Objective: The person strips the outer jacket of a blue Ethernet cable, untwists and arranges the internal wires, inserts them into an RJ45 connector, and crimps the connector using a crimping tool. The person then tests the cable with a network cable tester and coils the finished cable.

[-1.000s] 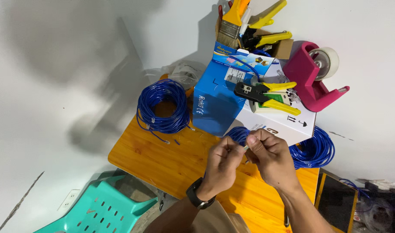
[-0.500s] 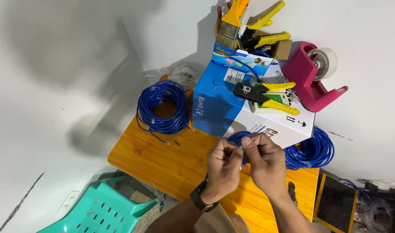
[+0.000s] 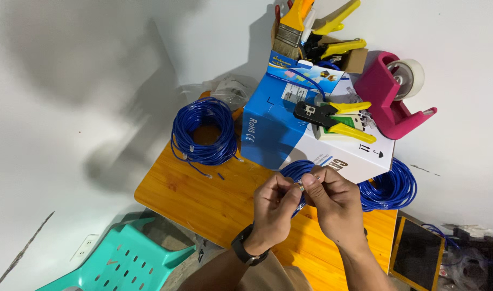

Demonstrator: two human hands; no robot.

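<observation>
Left hand [image 3: 273, 207] and right hand [image 3: 335, 202] meet above the table [image 3: 203, 199]; both grips pinch the blue cable [image 3: 299, 207] end, beside the blue-white box [image 3: 289, 134].

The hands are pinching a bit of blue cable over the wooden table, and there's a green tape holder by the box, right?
Almost. The tape holder is pink, not green, as the head view shows. The rest holds: the left hand and right hand pinch a bit of blue cable over the wooden table, beside the box.
</observation>
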